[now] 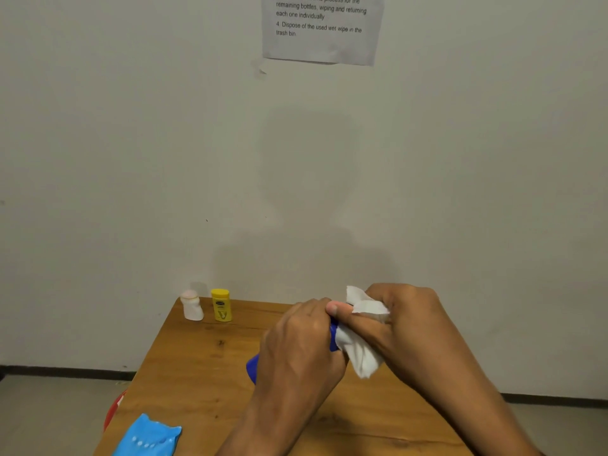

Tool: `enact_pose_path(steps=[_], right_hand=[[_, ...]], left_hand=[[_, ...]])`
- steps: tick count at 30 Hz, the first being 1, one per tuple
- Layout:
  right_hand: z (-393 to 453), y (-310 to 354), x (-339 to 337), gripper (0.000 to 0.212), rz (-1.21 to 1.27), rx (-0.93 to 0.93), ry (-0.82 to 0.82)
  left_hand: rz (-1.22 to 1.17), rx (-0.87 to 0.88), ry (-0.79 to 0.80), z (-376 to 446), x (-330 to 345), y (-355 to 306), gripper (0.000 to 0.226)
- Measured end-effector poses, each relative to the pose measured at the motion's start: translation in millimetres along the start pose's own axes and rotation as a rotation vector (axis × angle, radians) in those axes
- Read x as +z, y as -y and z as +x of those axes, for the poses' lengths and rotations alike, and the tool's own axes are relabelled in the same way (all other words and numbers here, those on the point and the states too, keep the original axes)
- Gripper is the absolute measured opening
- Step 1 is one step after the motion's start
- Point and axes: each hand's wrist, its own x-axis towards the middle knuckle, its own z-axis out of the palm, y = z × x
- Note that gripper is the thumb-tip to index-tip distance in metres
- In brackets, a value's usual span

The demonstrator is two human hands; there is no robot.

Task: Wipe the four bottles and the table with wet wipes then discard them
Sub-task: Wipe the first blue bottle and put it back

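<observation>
Nearest us lies a blue wipes pack (148,436) on the table (204,366). Our left hand (302,343) grips a blue bottle (252,368), mostly hidden; our right hand (404,320) pinches the white wipe (362,353) against it. White bottle (192,307) and yellow bottle (221,305) stand by the wall; a red object (112,411), perhaps a bin, peeks below.

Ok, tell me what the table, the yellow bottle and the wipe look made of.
Table: wood or wood-look laminate, matte, with visible grain and dark knots.
Yellow bottle: looks like opaque plastic, slightly glossy, with a printed label.
Wipe: soft white nonwoven cloth or tissue, crumpled in folds in the right hand.
</observation>
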Motion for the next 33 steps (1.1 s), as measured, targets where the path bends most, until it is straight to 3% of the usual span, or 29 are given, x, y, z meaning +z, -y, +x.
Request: enact_pose_path(steps=[3, 6, 9, 13, 15, 21, 25, 30, 33], right_hand=[[4.2, -0.4, -1.0, 0.055, -0.025, 0.006, 0.024], [5.7, -14.8, -9.4, 0.052, 0.142, -0.105, -0.02], [3.0, -27.1, -24.9, 0.025, 0.234, -0.17, 0.066], [1.5, -29.5, -28.4, 0.036, 0.198, -0.264, 0.269], [2.2, -29.8, -24.2, 0.033, 0.23, -0.278, 0.268], [-0.3, -31.9, -19.4, 0.029, 0.322, -0.235, 0.266], [-7.8, -31.8, -16.7, 0.041, 0.084, -0.296, 0.092], [-5.0, -31.2, -26.1, 0.041, 0.346, -0.128, -0.35], [-3.5, -25.1, -17.6, 0.032, 0.409, -0.126, -0.434]], left_hand=[[-0.13, -0.042, 0.025, -1.7, -1.4, -2.6, 0.034], [-0.149, -0.084, 0.064, 0.2, -8.2, -7.9, 0.025], [-0.117, -0.069, 0.014, 1.8, -12.8, -6.5, 0.033], [-0.137, -0.031, 0.036, 0.8, -13.7, -6.1, 0.038], [-0.161, -0.018, 0.057, 1.3, -14.1, -8.5, 0.029], [-0.228, -0.061, 0.104, 1.2, -17.7, -11.8, 0.031], [-0.381, -0.22, 0.188, 0.3, -19.4, -14.7, 0.03], [-0.637, -0.332, 0.342, -1.1, -27.0, -10.5, 0.021], [-0.778, -0.348, 0.417, -5.5, -27.8, -12.4, 0.016]])
